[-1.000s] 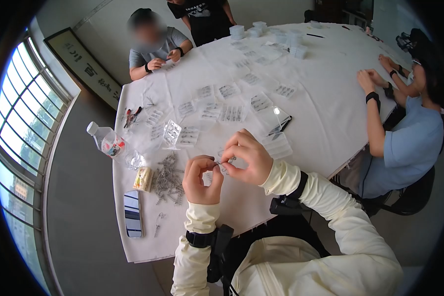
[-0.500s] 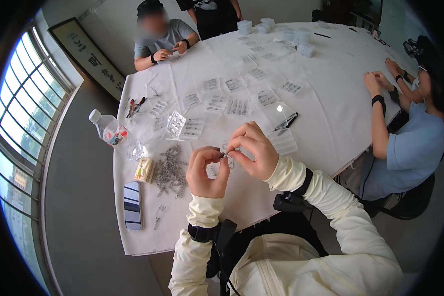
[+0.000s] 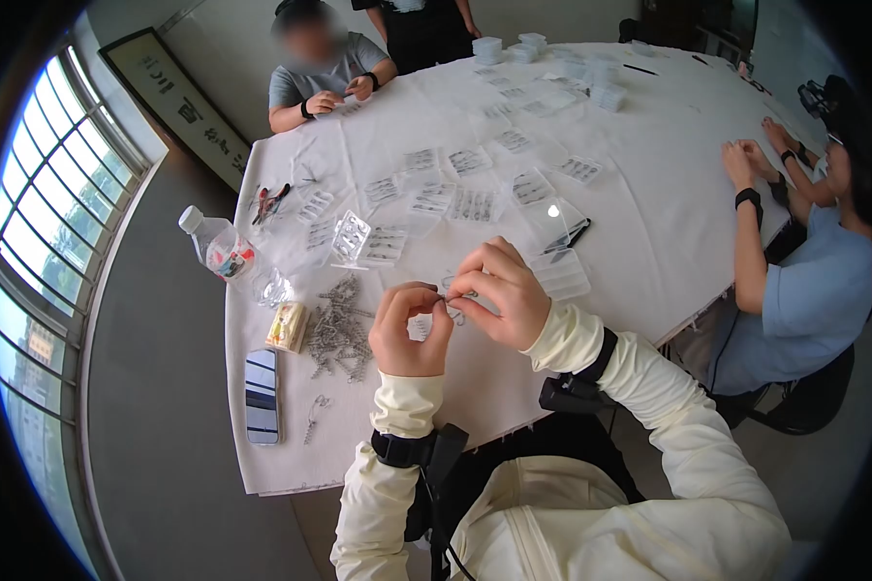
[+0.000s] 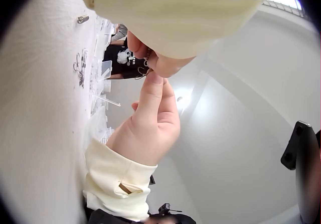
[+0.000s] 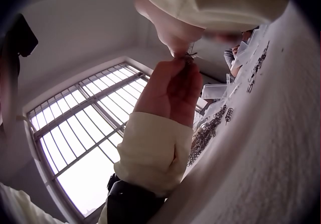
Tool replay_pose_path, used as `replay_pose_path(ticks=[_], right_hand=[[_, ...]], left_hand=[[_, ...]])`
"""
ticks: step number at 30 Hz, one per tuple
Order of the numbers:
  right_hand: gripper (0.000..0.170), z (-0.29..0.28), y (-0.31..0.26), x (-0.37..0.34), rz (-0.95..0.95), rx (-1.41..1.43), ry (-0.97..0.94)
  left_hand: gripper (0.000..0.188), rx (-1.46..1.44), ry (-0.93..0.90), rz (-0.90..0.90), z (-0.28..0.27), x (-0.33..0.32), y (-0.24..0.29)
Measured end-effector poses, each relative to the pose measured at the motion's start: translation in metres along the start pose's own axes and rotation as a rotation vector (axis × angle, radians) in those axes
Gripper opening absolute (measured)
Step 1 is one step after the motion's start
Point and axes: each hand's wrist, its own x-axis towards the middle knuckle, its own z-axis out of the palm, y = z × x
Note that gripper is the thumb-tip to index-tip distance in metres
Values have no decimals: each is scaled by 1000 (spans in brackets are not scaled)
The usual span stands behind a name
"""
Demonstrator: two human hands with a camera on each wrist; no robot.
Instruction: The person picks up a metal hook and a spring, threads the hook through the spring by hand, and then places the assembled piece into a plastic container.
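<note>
Both hands meet fingertip to fingertip above the table. My left hand (image 3: 409,334) grips a small coiled wire spring (image 5: 188,59), most of it hidden by the fingers. With thumb and forefinger, my right hand (image 3: 504,295) pinches a thin curved wire hook (image 4: 142,74) right at the spring's end. On the cloth below lie several loose hooks (image 4: 80,68), partly behind the hands in the head view. A tangled heap of wire springs (image 3: 337,329) sits to the left of my left hand, and one single spring with a hook (image 3: 312,421) lies nearer the edge.
Left of the heap are a tissue pack (image 3: 287,326), a phone (image 3: 262,397) and a plastic bottle (image 3: 225,254). Pliers (image 3: 269,203) lie farther back. Clear boxes of tackle (image 3: 475,205) cover the middle. Other people sit or stand around the white table (image 3: 669,174).
The head view has shifted slightly, so the table appears a little higher and farther right. Both hands keep their pinch at the same spot, with only small finger movements.
</note>
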Motion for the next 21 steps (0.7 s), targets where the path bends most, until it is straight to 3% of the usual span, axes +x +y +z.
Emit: replay_pose_path(ticks=[13, 21], right_hand=[[14, -1, 0, 1, 81, 47, 21], [12, -5, 5, 3, 114, 51, 47]], left_hand=[[11, -58, 31, -24, -2, 1, 3], [12, -181, 40, -170, 0, 0, 4]])
